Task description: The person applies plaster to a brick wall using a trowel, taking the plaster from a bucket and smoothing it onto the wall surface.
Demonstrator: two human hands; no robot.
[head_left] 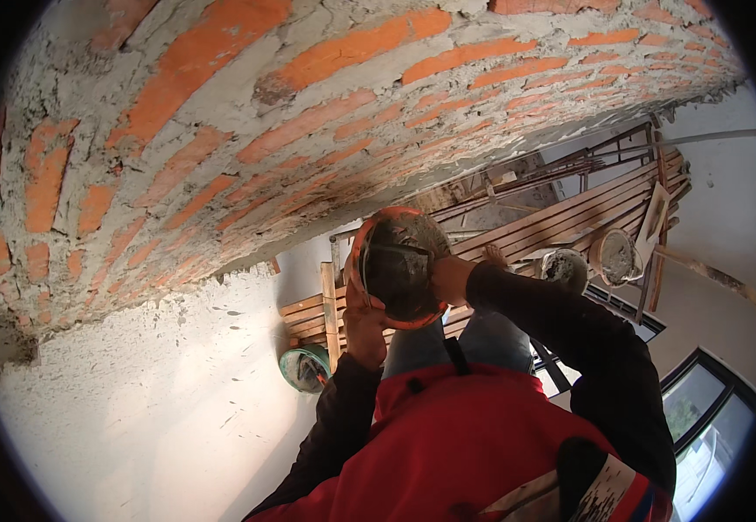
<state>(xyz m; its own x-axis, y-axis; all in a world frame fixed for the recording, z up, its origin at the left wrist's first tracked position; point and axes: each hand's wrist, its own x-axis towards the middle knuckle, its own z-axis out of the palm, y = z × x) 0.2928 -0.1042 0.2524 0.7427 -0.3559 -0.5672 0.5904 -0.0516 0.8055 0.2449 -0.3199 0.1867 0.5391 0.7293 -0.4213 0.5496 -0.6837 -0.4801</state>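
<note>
My left hand (365,327) grips the near left rim of a round orange bowl (363,248), its fingers wrapped around the edge. Grey mortar (426,230) coats the bowl's inside. Over the bowl's right side, my right hand (453,280) is closed on what looks like a trowel (399,251), whose dark flat part lies within the bowl. My fingers hide its handle. Just beyond the bowl rises a brick wall (325,61) with rough grey mortar between and over its orange bricks.
Below me is a platform of wooden planks (561,213) on a metal frame. Two buckets with grey mortar, one pale (617,255) and one darker (564,268), stand to the right. A green bucket (305,369) is low at left. Windows (696,403) sit at lower right.
</note>
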